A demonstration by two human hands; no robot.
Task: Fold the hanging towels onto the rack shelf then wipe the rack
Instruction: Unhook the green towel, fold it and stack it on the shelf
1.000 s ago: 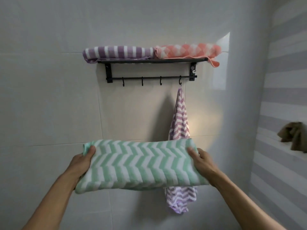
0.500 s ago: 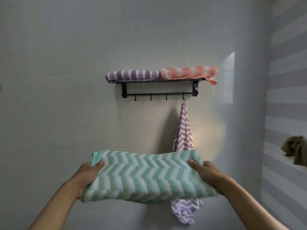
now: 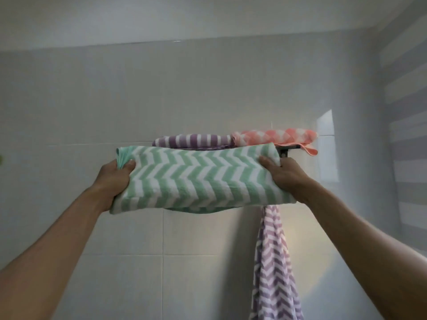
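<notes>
Green zigzag towel gripped by left hand, right hand, two folded towels shelved

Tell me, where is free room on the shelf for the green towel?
None shows: the purple striped towel and pink towel fill the shelf side by side. The only room seems on top of them. Below right, the hanging towel crowds the wall.
</notes>
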